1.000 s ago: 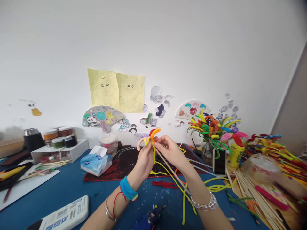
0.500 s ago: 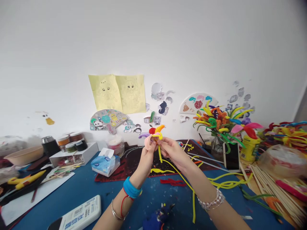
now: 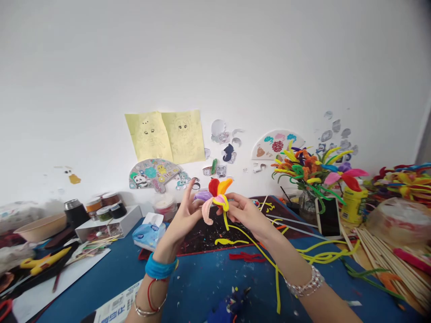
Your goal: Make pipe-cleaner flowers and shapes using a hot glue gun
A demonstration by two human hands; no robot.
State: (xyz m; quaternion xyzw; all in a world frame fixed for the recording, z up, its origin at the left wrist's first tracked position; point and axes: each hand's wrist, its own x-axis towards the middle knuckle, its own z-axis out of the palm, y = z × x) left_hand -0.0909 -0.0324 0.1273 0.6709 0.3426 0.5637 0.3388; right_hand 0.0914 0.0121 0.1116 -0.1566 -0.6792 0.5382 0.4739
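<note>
A pipe-cleaner flower (image 3: 215, 195) with red, orange, yellow, purple and pale pink petals is held up above the table. My right hand (image 3: 247, 213) pinches it from the right side, near the yellow petal. A long yellow pipe cleaner (image 3: 251, 239) trails from below the flower, past my right forearm, down onto the table. My left hand (image 3: 184, 216) is just left of the flower, index finger raised and fingers apart. Its thumb reaches close to the pink petal; whether they touch I cannot tell.
Red pipe cleaners (image 3: 247, 257) and a dark blue figure (image 3: 227, 306) lie on the blue table. A tissue pack (image 3: 148, 234) stands left of the dark mat. To the right are a vase of pipe-cleaner flowers (image 3: 306, 202), a phone (image 3: 328, 217), and wooden sticks (image 3: 380, 260).
My left hand has let go of the flower and moved left, its fingers spreading. The pink petal now hangs free, curling downward. My right hand keeps its pinch.
</note>
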